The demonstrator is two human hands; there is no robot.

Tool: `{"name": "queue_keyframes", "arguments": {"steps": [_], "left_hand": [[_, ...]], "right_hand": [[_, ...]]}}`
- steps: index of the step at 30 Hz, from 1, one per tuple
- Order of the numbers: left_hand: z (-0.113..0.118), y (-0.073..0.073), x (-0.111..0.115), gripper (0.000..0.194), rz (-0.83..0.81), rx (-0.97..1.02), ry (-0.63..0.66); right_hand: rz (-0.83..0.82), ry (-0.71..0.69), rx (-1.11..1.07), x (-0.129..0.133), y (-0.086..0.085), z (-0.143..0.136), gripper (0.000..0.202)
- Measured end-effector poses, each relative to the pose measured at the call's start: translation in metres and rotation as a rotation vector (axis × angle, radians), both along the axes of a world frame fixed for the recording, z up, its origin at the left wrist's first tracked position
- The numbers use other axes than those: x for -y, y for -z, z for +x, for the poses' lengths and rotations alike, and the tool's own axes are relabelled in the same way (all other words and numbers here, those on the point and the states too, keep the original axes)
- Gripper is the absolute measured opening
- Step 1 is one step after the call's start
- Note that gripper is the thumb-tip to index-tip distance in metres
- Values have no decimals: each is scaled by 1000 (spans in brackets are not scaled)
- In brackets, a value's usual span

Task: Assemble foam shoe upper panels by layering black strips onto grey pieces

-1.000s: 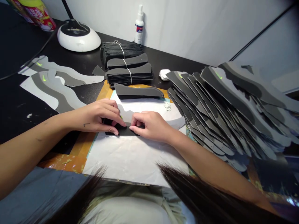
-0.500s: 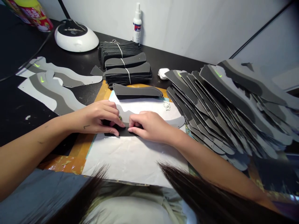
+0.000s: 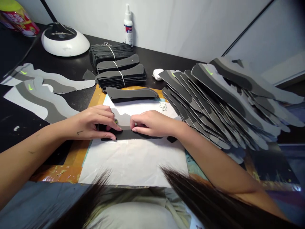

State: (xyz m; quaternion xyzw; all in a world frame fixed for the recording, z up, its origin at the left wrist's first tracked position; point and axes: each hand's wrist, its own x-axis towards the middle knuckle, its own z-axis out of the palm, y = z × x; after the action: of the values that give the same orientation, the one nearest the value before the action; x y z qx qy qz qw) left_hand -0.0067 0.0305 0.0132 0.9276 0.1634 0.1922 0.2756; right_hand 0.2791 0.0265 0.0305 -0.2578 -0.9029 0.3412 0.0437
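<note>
One black strip [image 3: 127,135] lay under both hands on a white sheet [image 3: 133,162]

Strip lay crosswise along the near side of a grey panel [image 3: 122,120], centred before the wearer, presumably for even reach. Left hand [image 3: 101,122]: thumb and forefinger spread, tips down on the strip, apparently to steady it. Right hand [image 3: 154,124]: thumb and forefinger nearly together at the strip's far side; whether they pinched it, could not tell. The sheet probably kept the work clean.

Just beyond lay a loose dark stack [image 3: 132,93], likely kept close for supply, and a white band [image 3: 163,107]. Fanned pieces [image 3: 221,95] overlapped at right, perhaps so each could be lifted singly. More grey panels [image 3: 54,103] lay at left. Farther back, bundles [image 3: 121,75] were tied with white bands, probably to keep counts together.

Surface: black tabletop [image 3: 10,128], scuffed, with orange tape [image 3: 73,159] around part of the sheet. A small white case [image 3: 157,74] sat right of the bundles.

Room: white lamp base [image 3: 71,44], upright spray bottle [image 3: 128,30] near the pale wall [image 3: 181,28], red-and-yellow container [image 3: 21,19] in the far left corner.
</note>
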Motion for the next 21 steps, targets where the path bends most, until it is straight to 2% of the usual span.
{"name": "queue_keyframes", "arguments": {"steps": [8, 14, 21], "left_hand": [[-2, 0, 0, 24, 57, -23, 25], [1, -2, 3, 29, 188, -34, 23], [12, 1, 15, 47, 270, -95, 81]], "right_hand": [[-21, -17, -44, -3, 9, -1, 7], [87, -47, -14, -2, 12, -1, 10], [64, -51, -15, -2, 7, -3, 7]]}}
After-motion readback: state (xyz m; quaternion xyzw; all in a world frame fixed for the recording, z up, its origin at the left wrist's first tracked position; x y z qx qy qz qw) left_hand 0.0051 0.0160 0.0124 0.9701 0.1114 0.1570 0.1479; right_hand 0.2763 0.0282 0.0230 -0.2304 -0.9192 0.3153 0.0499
